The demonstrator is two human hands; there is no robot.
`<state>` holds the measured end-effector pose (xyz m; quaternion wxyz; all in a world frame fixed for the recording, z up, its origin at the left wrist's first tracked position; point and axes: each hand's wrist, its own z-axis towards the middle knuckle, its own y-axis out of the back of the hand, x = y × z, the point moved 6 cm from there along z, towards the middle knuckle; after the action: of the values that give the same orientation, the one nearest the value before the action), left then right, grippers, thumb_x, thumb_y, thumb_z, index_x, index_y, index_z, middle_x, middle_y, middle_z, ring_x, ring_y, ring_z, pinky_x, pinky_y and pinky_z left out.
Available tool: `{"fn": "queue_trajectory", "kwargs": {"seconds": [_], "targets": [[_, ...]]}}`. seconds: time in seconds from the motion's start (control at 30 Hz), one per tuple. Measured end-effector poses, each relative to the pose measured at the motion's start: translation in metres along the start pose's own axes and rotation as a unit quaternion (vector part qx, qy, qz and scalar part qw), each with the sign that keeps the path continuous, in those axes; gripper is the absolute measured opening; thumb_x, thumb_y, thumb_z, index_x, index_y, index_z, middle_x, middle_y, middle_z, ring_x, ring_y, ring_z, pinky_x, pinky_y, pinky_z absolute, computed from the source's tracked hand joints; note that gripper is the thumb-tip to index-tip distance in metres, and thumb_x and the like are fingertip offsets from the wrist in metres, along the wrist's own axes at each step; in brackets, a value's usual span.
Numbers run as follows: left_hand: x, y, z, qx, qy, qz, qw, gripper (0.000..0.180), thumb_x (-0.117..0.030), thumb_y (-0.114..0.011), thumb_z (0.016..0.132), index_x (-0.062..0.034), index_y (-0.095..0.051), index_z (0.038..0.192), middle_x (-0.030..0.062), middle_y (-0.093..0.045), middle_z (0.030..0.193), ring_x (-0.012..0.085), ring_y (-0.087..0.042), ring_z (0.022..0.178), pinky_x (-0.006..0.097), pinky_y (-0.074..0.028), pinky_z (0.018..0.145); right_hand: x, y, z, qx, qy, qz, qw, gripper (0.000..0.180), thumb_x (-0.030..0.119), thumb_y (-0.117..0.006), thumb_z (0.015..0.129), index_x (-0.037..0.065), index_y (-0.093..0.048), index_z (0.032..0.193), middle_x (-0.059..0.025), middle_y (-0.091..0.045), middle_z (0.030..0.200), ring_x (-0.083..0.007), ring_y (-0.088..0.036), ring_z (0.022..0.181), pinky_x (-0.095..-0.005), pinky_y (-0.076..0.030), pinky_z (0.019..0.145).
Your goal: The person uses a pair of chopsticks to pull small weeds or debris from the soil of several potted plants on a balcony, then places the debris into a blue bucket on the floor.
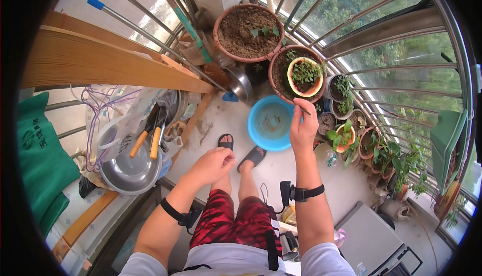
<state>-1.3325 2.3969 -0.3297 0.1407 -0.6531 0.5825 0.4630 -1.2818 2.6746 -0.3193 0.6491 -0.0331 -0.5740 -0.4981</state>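
Shorts: red and black patterned shorts (231,221) sit lowest in the view, with both forearms coming up past them and a black strap on each wrist.
Left hand: the left hand (213,164) rests on the left knee, fingers curled loosely, holding nothing.
Right hand: the right hand (303,127) is stretched forward and pinches a thin stick-like tool (303,109) between the fingertips; what kind of tool it is I cannot tell.
Blue basin: the blue basin (271,124) stands on the floor just left of the right hand, touching distance, with some water and small bits inside.
Seedling pot: the small yellow-rimmed pot with seedlings (305,76) sits inside a bigger clay pot (281,75), straight ahead of the right hand.
Key relation: the tool's long axis points up and left, from the fingertips toward the seedling pot; the right hand is clearly nearer to it than the left.
Around: a large clay pot of soil (246,32) stands further back, small potted plants (371,145) along the railing at right, a steel bowl with orange-handled tools (131,170) at left.
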Motion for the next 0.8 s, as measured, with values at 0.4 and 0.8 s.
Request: {"fn": "queue_trajectory", "kwargs": {"seconds": [0.4,0.8], "targets": [[0.026,0.004,-0.016,0.023,0.028,0.018,0.999,0.021,-0.019,-0.070,0.090,-0.0012,-0.065,0.100,0.0186,-0.070,0.100,0.0381,-0.068,0.093,0.044,-0.056,0.083,0.016,-0.033,0.006,0.008,0.040,-0.011,0.999,0.016,-0.004,-0.064,0.095,0.003,-0.066,0.109,-0.0160,-0.069,0.107,-0.0341,-0.070,0.092,-0.0387,-0.058,0.077],[0.034,0.014,-0.016,0.013,0.026,0.005,1.000,0.021,-0.018,-0.069,0.090,0.0001,-0.064,0.099,0.0192,-0.069,0.099,0.0374,-0.069,0.091,0.044,-0.057,0.081,0.011,-0.052,0.006,0.031,0.018,-0.018,0.999,0.015,-0.005,-0.064,0.094,0.002,-0.065,0.108,-0.0171,-0.068,0.103,-0.0366,-0.069,0.091,-0.0408,-0.057,0.077]]}}
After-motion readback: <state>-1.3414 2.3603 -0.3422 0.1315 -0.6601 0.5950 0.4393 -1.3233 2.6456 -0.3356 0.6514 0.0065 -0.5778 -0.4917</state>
